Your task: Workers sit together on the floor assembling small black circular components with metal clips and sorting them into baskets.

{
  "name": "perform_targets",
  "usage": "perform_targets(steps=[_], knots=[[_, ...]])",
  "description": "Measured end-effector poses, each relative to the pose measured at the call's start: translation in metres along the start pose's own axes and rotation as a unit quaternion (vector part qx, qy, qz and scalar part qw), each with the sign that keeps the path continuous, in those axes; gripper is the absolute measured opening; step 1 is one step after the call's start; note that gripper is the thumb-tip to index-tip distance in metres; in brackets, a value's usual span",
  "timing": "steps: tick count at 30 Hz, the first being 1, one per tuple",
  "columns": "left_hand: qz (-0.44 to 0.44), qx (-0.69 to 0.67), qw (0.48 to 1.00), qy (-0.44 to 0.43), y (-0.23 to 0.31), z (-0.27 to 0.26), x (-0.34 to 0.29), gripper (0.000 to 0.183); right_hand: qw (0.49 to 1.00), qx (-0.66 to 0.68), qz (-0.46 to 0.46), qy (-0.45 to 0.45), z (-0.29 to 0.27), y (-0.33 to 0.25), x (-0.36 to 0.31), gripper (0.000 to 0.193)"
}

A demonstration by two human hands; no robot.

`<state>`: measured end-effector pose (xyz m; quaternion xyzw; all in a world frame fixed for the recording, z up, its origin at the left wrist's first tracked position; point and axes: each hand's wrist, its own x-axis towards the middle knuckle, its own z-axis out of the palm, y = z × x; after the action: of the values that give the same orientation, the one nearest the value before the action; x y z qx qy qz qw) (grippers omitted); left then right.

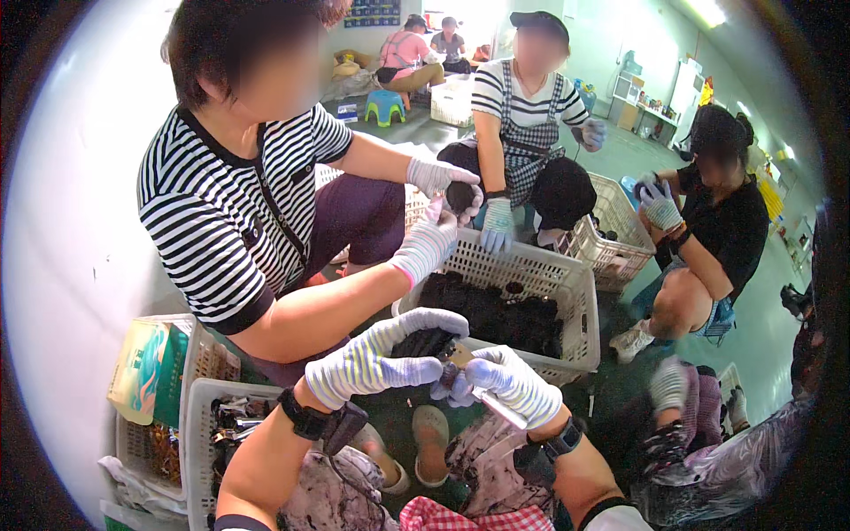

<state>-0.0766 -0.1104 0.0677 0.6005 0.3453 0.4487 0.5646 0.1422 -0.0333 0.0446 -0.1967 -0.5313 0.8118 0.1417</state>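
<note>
In front of my lap, my left hand (381,358), in a striped white glove, is curled around a dark lump (423,343). The lump looks black and rough; its exact kind does not show. My right hand (515,382), gloved alike, is closed beside it on a small knife-like tool (503,409) with a pale handle running under the palm. A flat tan piece (461,355), perhaps the blade, shows between the hands, close against the lump. The fingertips partly hide where they meet. Beyond my hands stands a white plastic crate (580,332) holding several black lumps.
At my left stand a crate of metal tools (202,442) and another crate with a box (146,367). A person in stripes (239,203) handles a dark piece at the front left. Across the crate sits a person in a checked apron (531,124); another (717,221) crouches at right.
</note>
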Motion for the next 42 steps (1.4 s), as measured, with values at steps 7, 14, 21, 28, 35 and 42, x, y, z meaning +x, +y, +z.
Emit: perform_targets(steps=[7, 14, 21, 28, 35, 42], knots=[[0.027, -0.215, 0.966, 0.137, -0.020, -0.008, 0.005, 0.031, 0.979, 0.034, -0.190, 0.060, 0.005, 0.002, 0.005, 0.067], [-0.079, -0.167, 0.982, 0.048, -0.030, 0.017, -0.002, 0.029, 0.952, 0.058, -0.266, 0.137, 0.021, 0.005, 0.010, 0.074], [0.050, -0.022, 0.998, 0.040, -0.004, 0.058, -0.006, 0.027, 0.844, -0.256, -0.297, 0.365, 0.031, 0.018, 0.005, 0.058], [0.053, 0.011, 0.986, 0.160, 0.042, 0.030, -0.102, 0.024, 0.828, -0.190, -0.499, 0.173, 0.040, 0.009, 0.023, 0.087], [0.014, -0.105, 0.789, 0.605, 0.027, 0.046, -0.335, 0.044, 0.874, -0.227, -0.379, 0.203, 0.028, 0.013, 0.016, 0.068], [0.036, -0.343, 0.537, 0.770, -0.104, 0.118, -0.439, 0.020, 0.864, -0.339, -0.332, 0.168, 0.011, 0.017, 0.016, 0.061]])
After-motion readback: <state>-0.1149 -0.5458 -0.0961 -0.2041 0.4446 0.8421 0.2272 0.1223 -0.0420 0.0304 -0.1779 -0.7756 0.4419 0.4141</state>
